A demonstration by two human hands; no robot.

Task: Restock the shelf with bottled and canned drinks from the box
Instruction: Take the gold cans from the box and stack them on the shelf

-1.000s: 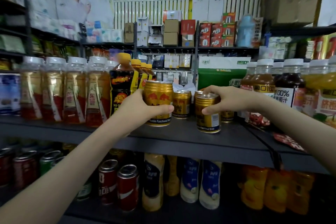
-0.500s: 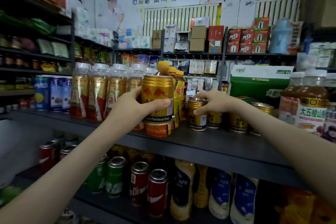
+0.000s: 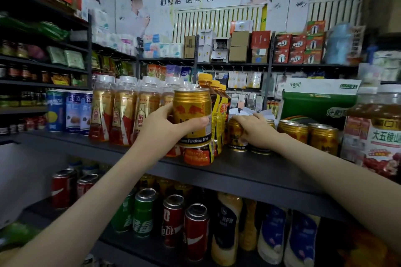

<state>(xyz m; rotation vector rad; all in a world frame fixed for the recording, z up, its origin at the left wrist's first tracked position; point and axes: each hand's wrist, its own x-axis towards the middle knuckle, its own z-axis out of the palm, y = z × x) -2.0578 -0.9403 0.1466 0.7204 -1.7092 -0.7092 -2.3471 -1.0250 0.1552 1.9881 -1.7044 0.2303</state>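
Note:
My left hand point(image 3: 165, 125) grips a gold energy-drink can point(image 3: 192, 115), held upright above the front of the dark shelf point(image 3: 249, 171) and in front of the yellow-capped bottles point(image 3: 217, 102). My right hand point(image 3: 255, 129) is wrapped over the top of a second gold can point(image 3: 235, 136) that stands on the shelf, just right of those bottles. More gold cans point(image 3: 308, 134) stand on the shelf further right. The box is out of view.
White-capped gold-and-red bottles point(image 3: 123, 110) and blue cans point(image 3: 67, 110) fill the shelf's left side. A large jar-like bottle point(image 3: 375, 130) and a green carton point(image 3: 319, 104) stand at the right. Red and green cans point(image 3: 173, 221) and pale bottles sit on the shelf below.
The view has swung left. My left hand lifted its gold can off the shelf and holds it in front of the yellow-capped bottles. My right hand slid its can deeper onto the shelf.

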